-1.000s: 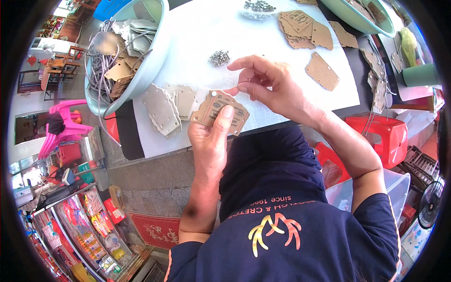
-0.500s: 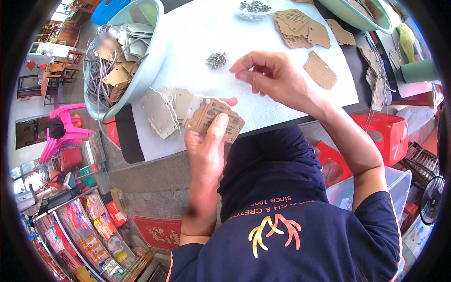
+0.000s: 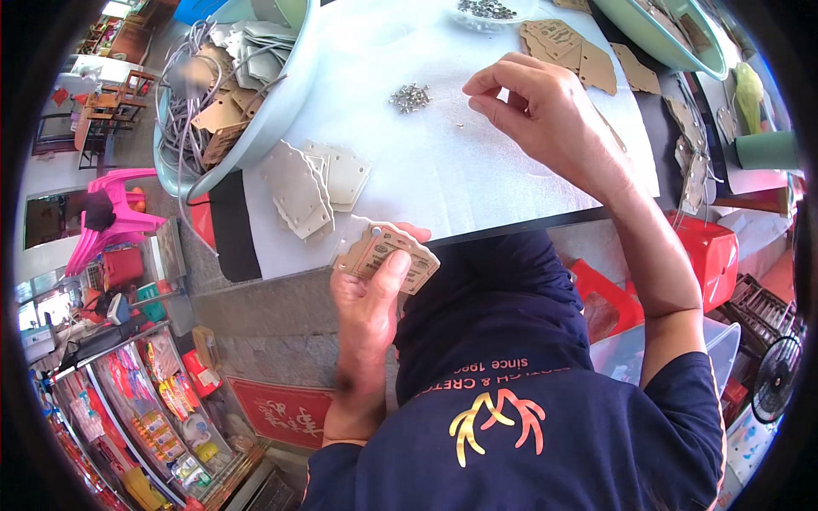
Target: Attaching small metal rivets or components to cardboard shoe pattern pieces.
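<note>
My left hand grips a brown printed plate with wavy edges, laid over a pale grey plate that shows past its left side. A small round metal fastener sits at the brown plate's upper left corner. My thumb presses on top; the other fingers are mostly hidden beneath. Over the table, my right hand is bent with thumb and forefinger close together. Anything between those fingertips is too small to make out. To its left lies a heap of small metal fasteners, and one loose piece lies below the fingertips.
Grey plates lie at the white sheet's left. Beyond them stands a light blue basin of cords and plates. Brown plates and a clear bowl of metal parts are at the back, with another basin far right.
The view has shifted slightly. My right hand has moved right, away from the fastener heap. My left hand has drawn the held plates nearer to me, away from the grey plates.
</note>
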Demonstrator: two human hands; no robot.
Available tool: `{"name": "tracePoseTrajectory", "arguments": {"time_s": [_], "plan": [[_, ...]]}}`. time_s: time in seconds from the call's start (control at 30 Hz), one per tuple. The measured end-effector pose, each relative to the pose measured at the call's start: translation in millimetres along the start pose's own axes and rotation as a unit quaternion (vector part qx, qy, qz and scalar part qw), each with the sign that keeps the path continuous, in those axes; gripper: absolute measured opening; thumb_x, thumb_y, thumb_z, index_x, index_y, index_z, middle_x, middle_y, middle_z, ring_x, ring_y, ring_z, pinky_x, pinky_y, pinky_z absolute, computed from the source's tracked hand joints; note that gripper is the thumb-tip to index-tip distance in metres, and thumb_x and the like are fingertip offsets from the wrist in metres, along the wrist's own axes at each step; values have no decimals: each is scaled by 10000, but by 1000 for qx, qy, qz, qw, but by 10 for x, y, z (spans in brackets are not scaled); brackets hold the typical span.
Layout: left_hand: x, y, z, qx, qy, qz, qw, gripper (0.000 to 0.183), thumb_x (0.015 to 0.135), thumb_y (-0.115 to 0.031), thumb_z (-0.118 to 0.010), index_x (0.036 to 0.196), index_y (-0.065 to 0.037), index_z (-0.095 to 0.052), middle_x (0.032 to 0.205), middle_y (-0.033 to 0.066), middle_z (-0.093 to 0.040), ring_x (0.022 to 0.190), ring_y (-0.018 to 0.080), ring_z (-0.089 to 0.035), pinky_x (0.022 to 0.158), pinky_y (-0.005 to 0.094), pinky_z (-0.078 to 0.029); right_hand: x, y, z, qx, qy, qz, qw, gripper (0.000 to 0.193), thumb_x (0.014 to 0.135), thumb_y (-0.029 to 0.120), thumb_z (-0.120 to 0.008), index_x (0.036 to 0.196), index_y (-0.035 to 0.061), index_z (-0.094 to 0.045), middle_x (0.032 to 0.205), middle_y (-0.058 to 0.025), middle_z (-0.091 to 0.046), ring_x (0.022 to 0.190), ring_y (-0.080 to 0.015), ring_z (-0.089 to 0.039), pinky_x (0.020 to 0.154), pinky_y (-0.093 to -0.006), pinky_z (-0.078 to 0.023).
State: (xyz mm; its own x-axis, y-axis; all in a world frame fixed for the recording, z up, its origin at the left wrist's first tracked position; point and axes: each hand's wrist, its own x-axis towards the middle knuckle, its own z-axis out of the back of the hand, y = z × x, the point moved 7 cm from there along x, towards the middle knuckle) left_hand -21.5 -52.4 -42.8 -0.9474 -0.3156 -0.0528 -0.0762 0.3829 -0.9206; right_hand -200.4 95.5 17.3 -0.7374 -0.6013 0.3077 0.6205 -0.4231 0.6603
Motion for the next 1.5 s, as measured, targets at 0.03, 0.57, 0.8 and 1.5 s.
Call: {"name": "tracePoseTrajectory", "arguments": {"time_s": [0.03, 0.57, 0.8, 1.5], "plan": [[0, 3, -1, -5, 3, 5, 1000, 218, 888, -21, -567, 1098, 21, -609, 1043, 158, -655, 917, 156, -631, 789, 286, -524, 18, 11, -10, -54, 9, 17, 998, 114, 858, 146, -621, 884, 44, -666, 830, -121, -644, 791, -289, -654, 709, -380, -509], [97, -12, -137, -30, 25, 6, 999, 230, 896, -16, -565, 1124, 8, -573, 1044, 157, -649, 952, 172, -632, 825, 303, -522, 28, 21, -409, -249, 79, 50, 964, 126, 845, 152, -606, 869, 32, -638, 882, -114, -612, 814, -319, -631, 725, -420, -492], [202, -53, -219, -41, 2, 2, 999, 222, 906, -32, -575, 1124, 8, -575, 1000, 97, -639, 973, 175, -627, 839, 313, -519, 30, 33, -381, -234, 56, 39, 970, 109, 814, 119, -623, 868, 26, -632, 877, -129, -611, 803, -321, -627, 719, -416, -493], [338, -85, -347, 11, 31, 9, 999, 247, 901, -41, -612, 1137, 30, -592, 972, 48, -637, 844, 80, -596, 764, 244, -501, -288, 76, -527, 442, 301, -225, 815, 205, 845, 184, -669, 938, 1, -670, 718, 20, -599, 537, -24, -453, 460, -178, -327]]}}
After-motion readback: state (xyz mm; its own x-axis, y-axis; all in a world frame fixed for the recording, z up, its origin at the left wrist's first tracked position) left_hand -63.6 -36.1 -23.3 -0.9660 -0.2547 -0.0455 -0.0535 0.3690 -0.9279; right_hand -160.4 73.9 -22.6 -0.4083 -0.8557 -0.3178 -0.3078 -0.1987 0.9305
